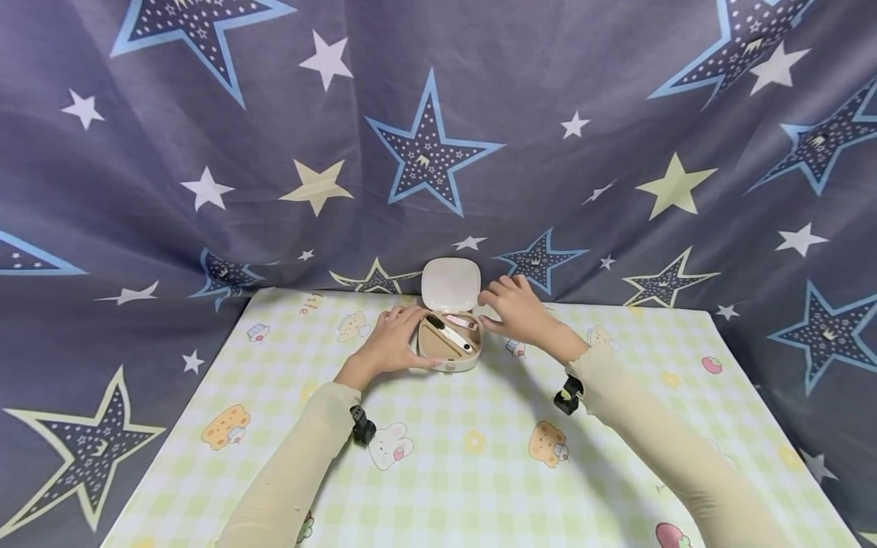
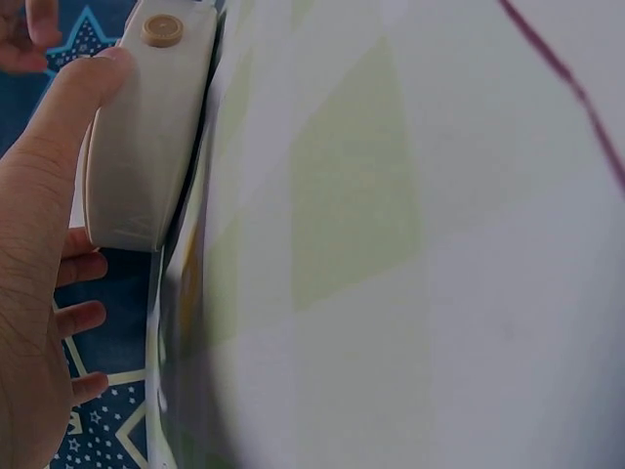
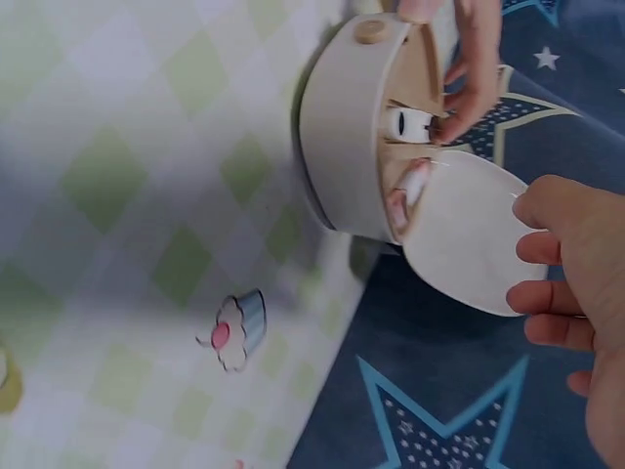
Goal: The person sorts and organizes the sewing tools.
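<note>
A small white box (image 1: 457,367) with a tan inside stands near the back edge of the table, its white lid (image 1: 451,285) raised upright. My left hand (image 1: 389,341) holds the box from the left, thumb on the front wall near a round tan button (image 2: 162,30), fingers around the far side. Inside lie a white stick-like item (image 1: 455,336) with a black end and a smaller pink-and-white item (image 1: 462,323), in separate compartments. My right hand (image 1: 518,310) is beside the lid's right edge, fingers loosely bent, nothing held. Whether it touches the lid, I cannot tell.
A green-and-white checked cloth (image 1: 438,472) with cartoon prints covers the table. Right behind the box hangs a dark blue star-patterned curtain (image 1: 521,190). Each wrist carries a black camera strap, the left one (image 1: 362,426) close above the cloth.
</note>
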`<state>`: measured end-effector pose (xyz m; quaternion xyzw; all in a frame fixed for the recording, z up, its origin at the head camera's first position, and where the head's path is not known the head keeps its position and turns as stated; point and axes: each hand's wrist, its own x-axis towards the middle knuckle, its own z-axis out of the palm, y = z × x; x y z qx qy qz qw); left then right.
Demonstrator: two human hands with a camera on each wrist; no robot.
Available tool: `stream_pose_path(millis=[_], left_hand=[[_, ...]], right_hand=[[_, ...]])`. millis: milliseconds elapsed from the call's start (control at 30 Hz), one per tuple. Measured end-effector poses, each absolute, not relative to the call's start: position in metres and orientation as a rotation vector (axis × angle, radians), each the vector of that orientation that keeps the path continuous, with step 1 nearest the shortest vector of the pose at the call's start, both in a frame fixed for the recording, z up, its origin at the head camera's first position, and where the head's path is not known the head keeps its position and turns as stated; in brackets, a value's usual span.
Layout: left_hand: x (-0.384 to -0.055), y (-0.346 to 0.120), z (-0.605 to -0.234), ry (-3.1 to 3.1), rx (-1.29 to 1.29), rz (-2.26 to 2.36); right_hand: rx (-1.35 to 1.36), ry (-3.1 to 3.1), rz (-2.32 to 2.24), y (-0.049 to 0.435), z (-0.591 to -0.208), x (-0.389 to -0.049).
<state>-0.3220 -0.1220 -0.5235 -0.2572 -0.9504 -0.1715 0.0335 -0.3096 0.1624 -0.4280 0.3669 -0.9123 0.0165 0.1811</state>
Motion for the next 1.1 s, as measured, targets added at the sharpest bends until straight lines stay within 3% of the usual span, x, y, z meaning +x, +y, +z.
stream_pose_path(millis=[400, 1100], left_hand=[[-0.322, -0.125, -0.524, -2.918, -0.787, -0.545], [-0.321, -0.122, -0.523, -2.902, -0.799, -0.564]], right_hand=[[1.079, -2.506, 0.128, 0.204, -0.419, -0.280], [1.316, -2.551, -0.034, 0.256, -0.448, -0.246]])
